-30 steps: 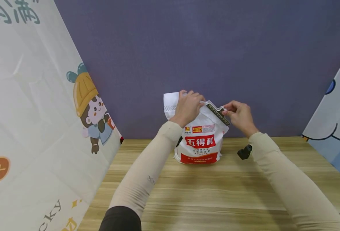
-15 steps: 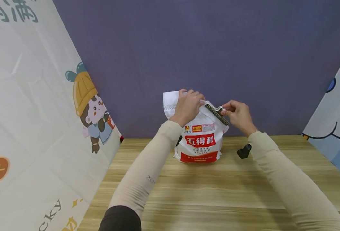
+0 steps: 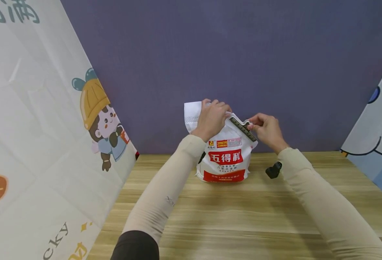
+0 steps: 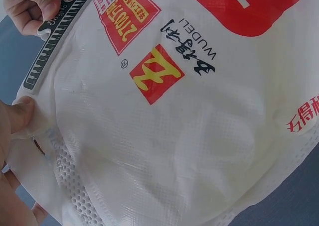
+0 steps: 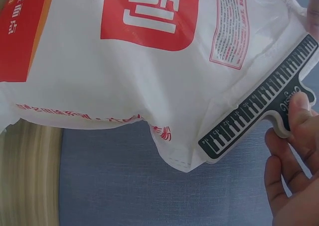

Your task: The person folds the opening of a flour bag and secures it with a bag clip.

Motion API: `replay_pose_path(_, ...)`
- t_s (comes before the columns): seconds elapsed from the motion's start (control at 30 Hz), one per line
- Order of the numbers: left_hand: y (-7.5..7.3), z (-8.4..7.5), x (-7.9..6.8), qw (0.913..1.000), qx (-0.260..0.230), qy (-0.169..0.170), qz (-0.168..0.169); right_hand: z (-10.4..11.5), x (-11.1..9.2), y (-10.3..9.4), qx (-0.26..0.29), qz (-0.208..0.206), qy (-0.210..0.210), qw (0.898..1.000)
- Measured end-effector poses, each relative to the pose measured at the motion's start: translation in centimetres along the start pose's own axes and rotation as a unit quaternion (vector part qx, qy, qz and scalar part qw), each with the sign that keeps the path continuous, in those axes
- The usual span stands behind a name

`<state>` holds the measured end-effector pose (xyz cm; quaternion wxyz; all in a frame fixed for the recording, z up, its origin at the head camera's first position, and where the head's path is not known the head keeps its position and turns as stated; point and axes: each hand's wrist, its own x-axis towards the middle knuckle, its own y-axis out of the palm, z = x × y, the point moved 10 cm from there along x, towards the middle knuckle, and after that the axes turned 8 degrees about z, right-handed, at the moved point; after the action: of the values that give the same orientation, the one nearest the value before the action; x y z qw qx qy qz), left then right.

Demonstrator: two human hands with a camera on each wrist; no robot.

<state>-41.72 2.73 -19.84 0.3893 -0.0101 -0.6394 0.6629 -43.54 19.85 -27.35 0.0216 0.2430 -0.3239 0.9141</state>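
A white flour bag [image 3: 225,157] with red printed labels stands on the wooden table, its top folded over. My left hand [image 3: 211,119] grips the folded top edge left of centre, thumb on the front in the left wrist view. Beside it, a clip [image 3: 242,129] with a piano-key pattern sits slanted over the top right edge of the bag. My right hand [image 3: 268,130] pinches the clip's handle between thumb and fingers, as the right wrist view shows. A loose white flap [image 3: 192,115] of the bag sticks up left of my left hand.
A blue-grey wall [image 3: 259,54] rises right behind the bag. White printed panels [image 3: 31,126] with cartoon figures border the table [image 3: 236,216] on the left and right. A small black device [image 3: 273,170] shows at my right wrist.
The head view has shifted slightly. Both hands keep their holds, and the clip stays at the bag's top right edge.
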Motion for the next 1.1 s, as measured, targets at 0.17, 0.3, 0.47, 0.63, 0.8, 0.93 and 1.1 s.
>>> replay_pose_path(0.17, -0.01, 0.0, 0.01, 1.0, 0.0, 0.001, -0.001, 0.16, -0.01, 0.03, -0.004, -0.001, -0.004, 1.0)
replay_pose_path(0.3, -0.07, 0.01, 0.0, 1.0, 0.0, 0.0, -0.001, 0.39, -0.08, 0.01, -0.006, -0.003, -0.006, 1.0)
replay_pose_path(0.47, -0.1, -0.05, -0.07, 1.0, -0.002, 0.0, -0.001, 0.61, -0.24, -0.03, -0.005, -0.005, -0.007, 1.0)
replay_pose_path(0.63, -0.13, -0.13, -0.23, 1.0, -0.005, 0.001, -0.001, 0.5, -0.32, 0.05, -0.001, -0.001, -0.003, 1.0)
replay_pose_path(0.8, -0.22, -0.11, -0.31, 1.0, -0.006, 0.0, -0.002, 0.24, -0.33, 0.19, -0.002, 0.003, 0.002, 1.0)
replay_pose_path(0.93, -0.18, -0.07, -0.31, 1.0, -0.004, -0.001, -0.001, 0.2, -0.42, 0.34, -0.005, 0.01, 0.004, 1.0)
replay_pose_path(1.1, -0.08, -0.09, -0.31, 1.0, -0.005, -0.001, -0.003, 0.32, -0.67, 0.53, -0.005, 0.021, 0.01, 1.0)
